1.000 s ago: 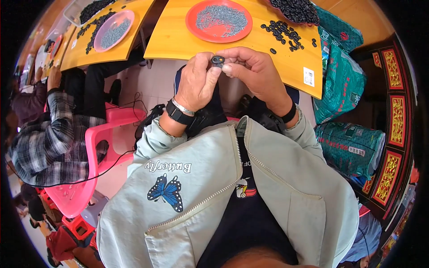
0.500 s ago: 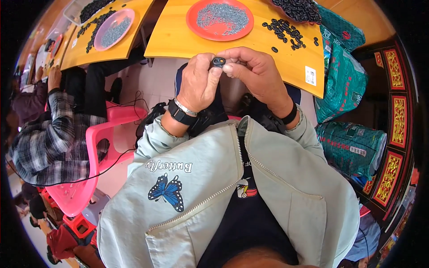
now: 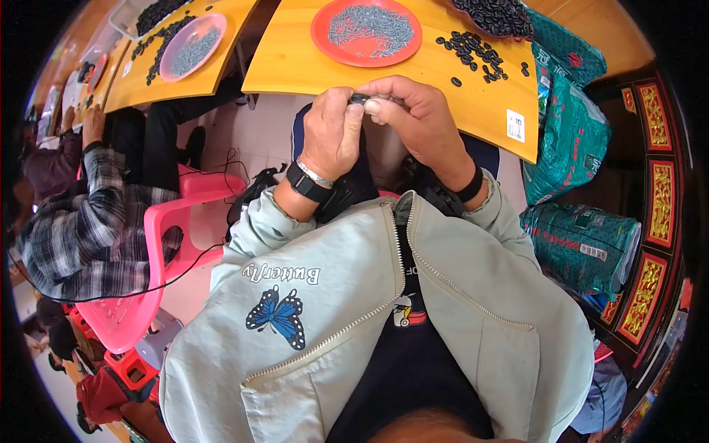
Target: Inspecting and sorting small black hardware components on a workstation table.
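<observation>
Just off the near edge of the yellow table, a small black oval part (image 3: 359,98) is held up between my two hands. My left hand (image 3: 331,131) pinches it between thumb and fingers from the left. Thumb and forefinger of my right hand (image 3: 418,118) close on its right end; whether a smaller piece is between them is hidden. Beyond my hands is a red plate (image 3: 322,46) of thin grey screw-like pieces. Several loose black oval parts (image 3: 476,55) lie on the table to the right.
A heaped bowl of black parts (image 3: 498,16) stands at the table's far right. Green woven bags (image 3: 565,140) crowd the right side. On my left, a person in a checked shirt (image 3: 74,236) sits on a pink chair (image 3: 156,258) at another yellow table (image 3: 166,96).
The black part has turned between my fingers: its holed face showed before, and now mostly its edge shows. My hands stay in nearly the same place.
</observation>
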`<action>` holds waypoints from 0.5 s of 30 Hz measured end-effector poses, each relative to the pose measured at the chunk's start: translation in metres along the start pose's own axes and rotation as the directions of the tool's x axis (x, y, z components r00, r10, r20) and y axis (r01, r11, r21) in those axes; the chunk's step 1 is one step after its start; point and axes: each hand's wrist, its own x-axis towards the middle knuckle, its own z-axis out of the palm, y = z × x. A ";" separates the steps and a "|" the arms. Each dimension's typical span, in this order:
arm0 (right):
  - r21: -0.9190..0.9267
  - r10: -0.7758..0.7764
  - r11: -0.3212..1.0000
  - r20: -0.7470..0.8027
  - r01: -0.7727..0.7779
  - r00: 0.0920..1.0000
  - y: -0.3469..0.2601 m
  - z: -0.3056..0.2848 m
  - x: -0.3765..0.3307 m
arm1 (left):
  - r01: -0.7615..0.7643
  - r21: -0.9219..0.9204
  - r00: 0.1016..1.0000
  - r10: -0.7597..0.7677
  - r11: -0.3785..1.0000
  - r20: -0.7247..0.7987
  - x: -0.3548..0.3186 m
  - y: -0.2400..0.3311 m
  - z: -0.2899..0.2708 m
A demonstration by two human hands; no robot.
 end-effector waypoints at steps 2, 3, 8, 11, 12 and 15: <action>0.160 0.060 0.986 -0.024 -0.055 0.998 0.003 0.001 0.000 | 0.030 -0.053 1.000 -0.030 0.998 0.004 -0.001 -0.002 0.002; 0.161 0.057 0.986 -0.026 -0.052 0.998 0.002 0.001 0.000 | 0.068 -0.103 0.998 -0.067 0.992 0.009 -0.002 -0.003 0.003; 0.202 0.097 0.975 -0.010 -0.093 0.995 -0.002 0.001 -0.002 | 0.133 -0.149 0.991 -0.132 0.980 0.014 -0.005 -0.001 0.002; 0.224 0.093 0.971 -0.007 -0.089 0.996 0.001 0.001 -0.001 | 0.128 -0.153 0.992 -0.128 0.980 0.012 -0.003 0.000 0.002; 0.222 0.091 0.971 -0.008 -0.087 0.996 0.001 0.001 -0.001 | 0.123 -0.152 0.992 -0.122 0.981 0.011 -0.003 0.000 0.002; 0.256 0.102 0.962 0.003 -0.099 0.995 0.002 0.001 0.001 | 0.091 -0.124 0.996 -0.090 0.988 0.013 -0.001 0.000 0.002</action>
